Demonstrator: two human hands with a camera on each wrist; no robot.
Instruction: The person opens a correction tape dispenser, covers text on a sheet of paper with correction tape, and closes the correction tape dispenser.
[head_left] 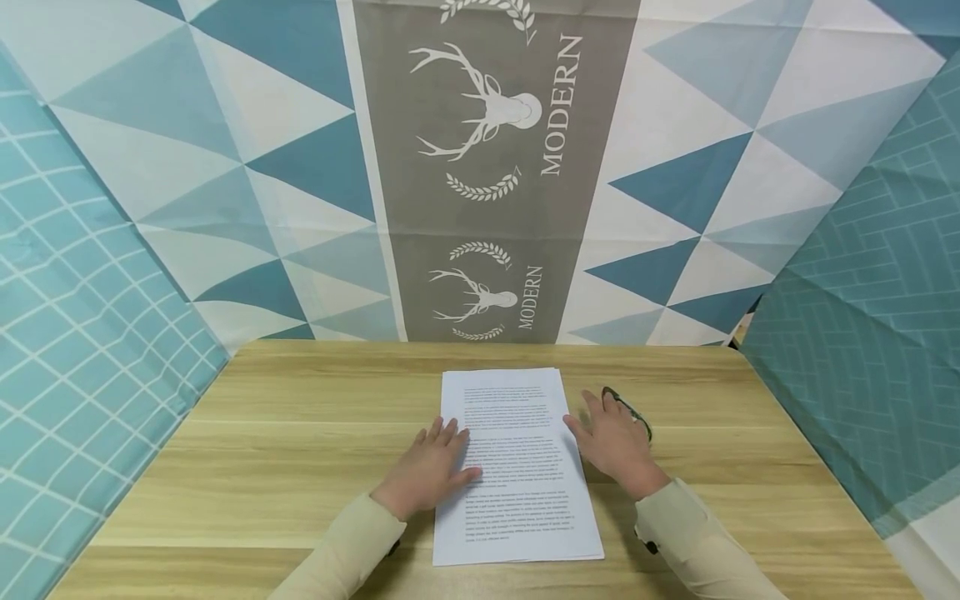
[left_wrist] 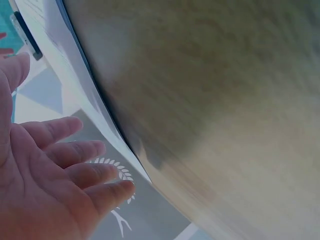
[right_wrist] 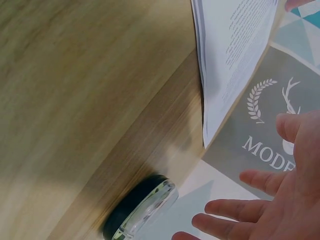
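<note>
We rest our left hand (head_left: 429, 473) on a stack of printed sheets (head_left: 513, 467)

Our left fingers lie straight and spread flat on the stack's near-left edge, clamped on nothing; our right hand (head_left: 617, 443) hovers just right of the stack, fingers apart and relaxed, holding nothing. A black-rimmed magnifying glass (right_wrist: 142, 207) lies on the wooden table (head_left: 285, 433) just beyond our right fingers

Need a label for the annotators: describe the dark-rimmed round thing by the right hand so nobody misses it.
On the wooden table, look just right of the stack of printed paper, beyond the right hand. There lies a magnifying glass: a clear round lens in a black rim, the only dark, glassy thing beside the white sheets.
</note>
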